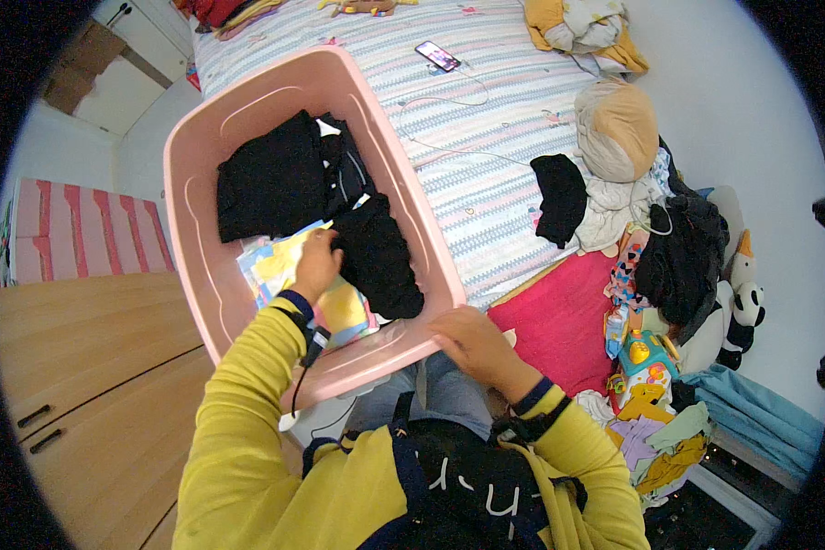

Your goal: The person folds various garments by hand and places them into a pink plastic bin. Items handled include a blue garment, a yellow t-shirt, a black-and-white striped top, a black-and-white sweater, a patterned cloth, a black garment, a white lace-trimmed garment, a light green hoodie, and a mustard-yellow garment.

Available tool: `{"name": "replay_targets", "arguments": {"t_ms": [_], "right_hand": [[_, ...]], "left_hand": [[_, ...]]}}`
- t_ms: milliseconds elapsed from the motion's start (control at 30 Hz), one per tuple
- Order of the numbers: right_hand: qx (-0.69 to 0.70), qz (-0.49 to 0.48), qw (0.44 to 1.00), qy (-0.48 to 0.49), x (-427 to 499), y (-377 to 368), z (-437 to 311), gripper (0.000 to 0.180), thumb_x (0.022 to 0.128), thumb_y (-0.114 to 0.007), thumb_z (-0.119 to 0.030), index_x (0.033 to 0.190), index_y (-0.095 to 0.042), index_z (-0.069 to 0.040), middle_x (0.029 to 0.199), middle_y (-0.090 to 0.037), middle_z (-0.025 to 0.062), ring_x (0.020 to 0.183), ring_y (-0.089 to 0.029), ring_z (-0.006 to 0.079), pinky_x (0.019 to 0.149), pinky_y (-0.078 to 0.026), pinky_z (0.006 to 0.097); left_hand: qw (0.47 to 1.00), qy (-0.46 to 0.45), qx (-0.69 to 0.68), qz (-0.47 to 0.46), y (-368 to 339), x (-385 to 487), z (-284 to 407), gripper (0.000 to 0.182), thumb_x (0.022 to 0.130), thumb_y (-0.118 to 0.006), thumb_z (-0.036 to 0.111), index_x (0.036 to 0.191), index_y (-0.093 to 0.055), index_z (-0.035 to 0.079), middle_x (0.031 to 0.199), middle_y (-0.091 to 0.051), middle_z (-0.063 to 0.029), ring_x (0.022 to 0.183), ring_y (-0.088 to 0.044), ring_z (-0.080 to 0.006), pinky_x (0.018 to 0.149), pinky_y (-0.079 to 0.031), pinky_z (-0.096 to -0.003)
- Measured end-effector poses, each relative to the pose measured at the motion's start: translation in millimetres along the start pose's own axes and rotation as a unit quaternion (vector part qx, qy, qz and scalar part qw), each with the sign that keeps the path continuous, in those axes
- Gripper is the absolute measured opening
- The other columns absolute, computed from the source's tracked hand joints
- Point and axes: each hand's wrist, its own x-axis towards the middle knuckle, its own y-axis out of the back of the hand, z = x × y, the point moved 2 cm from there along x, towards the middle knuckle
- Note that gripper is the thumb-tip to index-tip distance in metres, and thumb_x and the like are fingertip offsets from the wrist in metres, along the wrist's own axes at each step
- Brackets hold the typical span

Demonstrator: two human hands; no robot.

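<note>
A pink plastic storage bin [409,185] stands before me with folded clothes in it. My left hand [316,265] is inside the bin, resting on a yellow, blue and white patterned cloth [271,265], its fingertips beside a folded black garment [381,258]. Whether the fingers grip the cloth cannot be told. Larger folded black clothes [271,179] lie at the bin's far end, with another dark garment [347,165] alongside. My right hand [471,340] grips the bin's near right corner, the thumb side on the rim and some fingers hidden beneath it.
A striped bed sheet [495,199] bears a phone [438,56] with a cable, a black garment [559,199] and a round cushion [615,130]. Clothes, a toy [650,361] and a panda plush [746,306] lie right. A wooden cabinet [103,344] stands left; a pink cloth [557,316] lies beside the bin.
</note>
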Motion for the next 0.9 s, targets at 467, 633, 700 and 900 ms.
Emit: {"name": "replay_targets", "arguments": {"t_ms": [467,633,700,900], "right_hand": [[0.114,0.213,0.898,-0.367,-154.4,50.4,257.4,0.029,0.097,-0.047,-0.023,0.105,-0.063,-0.001,0.098,-0.065,0.0104,0.092,-0.061,0.0209,0.082,-0.047,0.0307],[0.215,0.385,0.795,-0.415,-123.5,46.3,427.9,0.032,0.088,-0.062,-0.026,0.109,-0.056,-0.004,0.082,-0.058,0.0010,0.075,-0.053,0.0115,0.064,-0.043,0.0255],[0.215,0.380,0.789,-0.432,-103.6,58.0,486.1,0.038,0.079,-0.070,-0.026,0.101,-0.058,0.003,0.091,-0.063,0.0116,0.085,-0.059,0.0238,0.076,-0.046,0.0331],[0.190,0.570,0.683,-0.415,-52.3,61.2,570.6,0.048,0.069,-0.075,-0.020,0.104,-0.058,0.007,0.097,-0.063,0.0193,0.087,-0.059,0.0316,0.081,-0.045,0.0399]], "left_hand": [[0.836,0.002,0.450,-0.313,-127.2,5.5,67.0,0.122,0.056,-0.079,0.057,0.150,-0.012,0.015,0.153,0.005,-0.0206,0.139,0.006,-0.0465,0.099,-0.015,-0.0721],[0.835,-0.003,0.425,-0.348,-148.7,8.3,57.3,0.093,0.071,-0.073,0.044,0.145,-0.028,0.010,0.151,-0.016,-0.0208,0.139,-0.007,-0.0444,0.101,-0.023,-0.0652],[0.905,-0.011,0.269,-0.330,-130.7,8.1,57.0,0.082,0.077,-0.068,0.038,0.143,-0.030,0.008,0.148,-0.023,-0.0203,0.137,-0.015,-0.0406,0.103,-0.026,-0.0602],[0.990,0.065,-0.048,-0.115,-32.0,-1.1,100.2,0.051,0.078,-0.068,0.008,0.124,-0.048,-0.002,0.127,-0.050,-0.0182,0.122,-0.045,-0.0310,0.103,-0.035,-0.0391]]}}
